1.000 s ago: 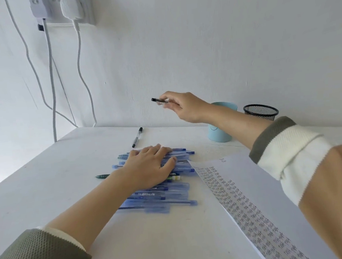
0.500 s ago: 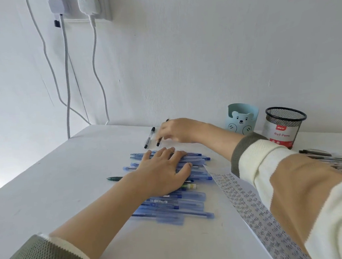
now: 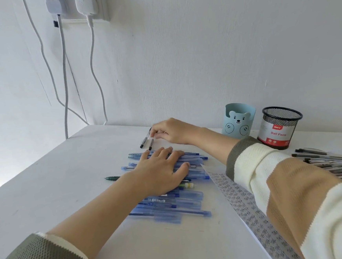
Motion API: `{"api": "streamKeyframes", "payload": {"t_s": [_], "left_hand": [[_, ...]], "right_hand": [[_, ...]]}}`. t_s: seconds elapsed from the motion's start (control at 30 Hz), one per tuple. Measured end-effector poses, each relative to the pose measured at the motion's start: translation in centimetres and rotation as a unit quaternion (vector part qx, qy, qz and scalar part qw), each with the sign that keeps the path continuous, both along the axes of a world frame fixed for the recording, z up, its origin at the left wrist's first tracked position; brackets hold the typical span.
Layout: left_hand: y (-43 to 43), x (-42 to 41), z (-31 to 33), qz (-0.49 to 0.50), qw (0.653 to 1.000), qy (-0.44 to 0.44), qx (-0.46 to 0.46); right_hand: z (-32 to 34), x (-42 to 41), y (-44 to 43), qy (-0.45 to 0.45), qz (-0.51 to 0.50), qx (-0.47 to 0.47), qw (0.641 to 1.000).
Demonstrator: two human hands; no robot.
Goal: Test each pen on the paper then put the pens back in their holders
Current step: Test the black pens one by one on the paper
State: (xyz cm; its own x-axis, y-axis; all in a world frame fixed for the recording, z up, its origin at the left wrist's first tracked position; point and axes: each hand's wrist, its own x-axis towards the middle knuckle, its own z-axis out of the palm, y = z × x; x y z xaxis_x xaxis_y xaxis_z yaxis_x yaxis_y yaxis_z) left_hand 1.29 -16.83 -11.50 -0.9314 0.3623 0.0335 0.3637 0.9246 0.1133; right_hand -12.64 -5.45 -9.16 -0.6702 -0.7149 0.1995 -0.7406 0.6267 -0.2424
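Left hand (image 3: 159,171) lies flat, fingers spread, on the blue pens (image 3: 172,207), while the right hand (image 3: 172,131) pinches a black pen (image 3: 150,144) at their 12 o'clock.

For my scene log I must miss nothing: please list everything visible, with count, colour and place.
blue pens: many, blue, one pile in the middle
black-capped pens: two, clear with black caps, beyond the pile
green pen: one, dark green, left of the pile
heap of pens: many, dark and clear, far right
paper: one sheet, white with written marks, right of the pile
bear holder: one, light blue, by the wall
mesh holder: one, black, red-and-white label, right of the bear holder
chargers: two, white, plugged in high up, cables hanging
table: one, white
left hand: flat on the blue pens
right hand: fingertips at the black-capped pens; pinch unclear
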Motion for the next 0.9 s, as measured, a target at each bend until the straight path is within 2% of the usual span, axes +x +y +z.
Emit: {"api": "streamKeyframes", "payload": {"t_s": [0.13,0.3,0.4,0.53,0.7,0.9], "left_hand": [[0.0,0.2,0.2,0.006,1.000,-0.001,0.004],[0.1,0.4,0.7,0.002,1.000,-0.007,0.000],[0.3,0.4,1.2,-0.001,1.000,-0.017,-0.010],[1.2,0.5,1.6,-0.021,0.999,-0.030,0.023],[3.8,0.4,1.9,-0.037,0.999,0.001,0.002],[5.5,0.3,1.1,-0.054,0.998,-0.015,-0.014]], "right_hand": [[2.7,3.0,3.0,-0.011,-0.035,-0.026,0.999],[5.4,7.2,10.5,-0.098,-0.150,-0.001,0.984],[5.9,9.7,14.6,-0.101,-0.216,0.003,0.971],[5.8,11.5,19.7,-0.107,-0.315,0.035,0.942],[3.9,12.6,25.9,-0.039,-0.455,0.059,0.888],[1.3,13.2,29.8,-0.049,-0.520,0.084,0.849]]}}
